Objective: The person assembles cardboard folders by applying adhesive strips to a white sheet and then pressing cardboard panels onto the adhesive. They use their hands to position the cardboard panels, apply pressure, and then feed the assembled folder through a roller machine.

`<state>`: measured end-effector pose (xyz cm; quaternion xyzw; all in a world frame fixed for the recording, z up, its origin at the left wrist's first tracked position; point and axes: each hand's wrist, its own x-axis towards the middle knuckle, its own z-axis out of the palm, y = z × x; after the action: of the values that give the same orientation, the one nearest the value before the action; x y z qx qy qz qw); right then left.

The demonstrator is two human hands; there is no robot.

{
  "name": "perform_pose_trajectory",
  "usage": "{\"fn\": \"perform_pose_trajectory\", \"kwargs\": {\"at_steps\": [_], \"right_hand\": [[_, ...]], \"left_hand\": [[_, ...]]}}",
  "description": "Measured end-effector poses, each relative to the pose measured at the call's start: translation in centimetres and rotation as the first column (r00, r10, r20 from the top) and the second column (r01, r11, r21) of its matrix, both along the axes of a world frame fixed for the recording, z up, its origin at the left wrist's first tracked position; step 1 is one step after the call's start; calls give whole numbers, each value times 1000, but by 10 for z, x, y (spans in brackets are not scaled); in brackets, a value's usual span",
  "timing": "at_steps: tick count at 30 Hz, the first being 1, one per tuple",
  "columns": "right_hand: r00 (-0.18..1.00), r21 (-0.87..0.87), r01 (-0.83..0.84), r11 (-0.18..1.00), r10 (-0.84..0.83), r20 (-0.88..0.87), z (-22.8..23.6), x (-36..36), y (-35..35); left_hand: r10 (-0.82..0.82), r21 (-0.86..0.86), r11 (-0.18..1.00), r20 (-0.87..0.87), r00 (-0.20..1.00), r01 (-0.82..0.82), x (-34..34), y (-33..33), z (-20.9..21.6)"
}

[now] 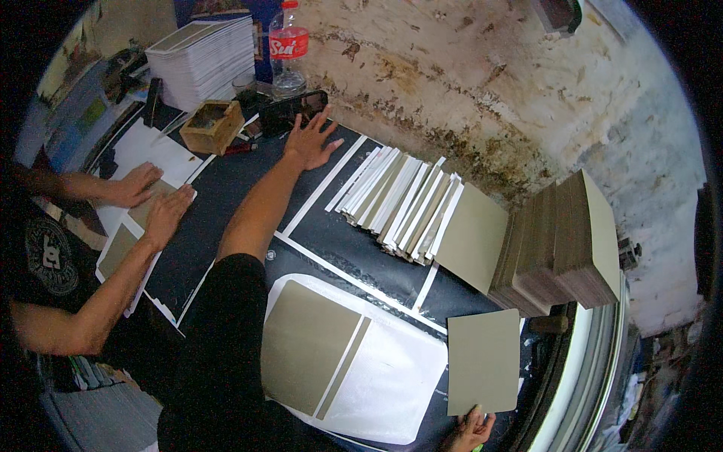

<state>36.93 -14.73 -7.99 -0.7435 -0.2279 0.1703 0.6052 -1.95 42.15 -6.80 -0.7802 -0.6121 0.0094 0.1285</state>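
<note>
My left arm, in a black sleeve, stretches across the dark table, and my left hand (309, 143) is open with its fingers spread. Its fingertips overlap the lower edge of a black phone (285, 114); whether they touch it I cannot tell. At the bottom right, my right hand (471, 431) pinches the lower edge of a grey-brown cardboard panel (483, 360). Left of that panel lies a white cover sheet (380, 388) with rounded corners. On the sheet rest another cardboard panel (305, 339) and a narrow cardboard strip (345, 368), separated by a white gap.
Thin white and grey strips (399, 200) lie in a row beside stacked cardboard panels (553, 241). A co-worker's hands (169, 215) press on a board at the left. Toward the back are a wooden box (212, 126), a plastic bottle (288, 56) and a tall paper stack (207, 64).
</note>
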Motion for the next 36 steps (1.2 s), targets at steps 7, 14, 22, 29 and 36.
{"fn": "perform_pose_trajectory", "kwargs": {"at_steps": [7,14,22,29,36], "right_hand": [[999,68,29,997,-30,19,-1,-1,4],[1000,10,5,1000,-5,22,-11,8,-6],[999,42,48,998,-47,-16,5,-7,6],[999,61,38,997,-39,23,-11,5,-5],[998,-30,52,998,-51,31,-7,5,-2]], "left_hand": [[-123,38,991,-59,991,126,5,3,-7],[-75,38,996,-52,996,77,4,2,-10],[-182,194,965,14,983,176,-7,13,-26],[-53,-12,999,-48,997,52,8,11,-8],[-29,-18,999,-63,998,28,3,11,-2]]}}
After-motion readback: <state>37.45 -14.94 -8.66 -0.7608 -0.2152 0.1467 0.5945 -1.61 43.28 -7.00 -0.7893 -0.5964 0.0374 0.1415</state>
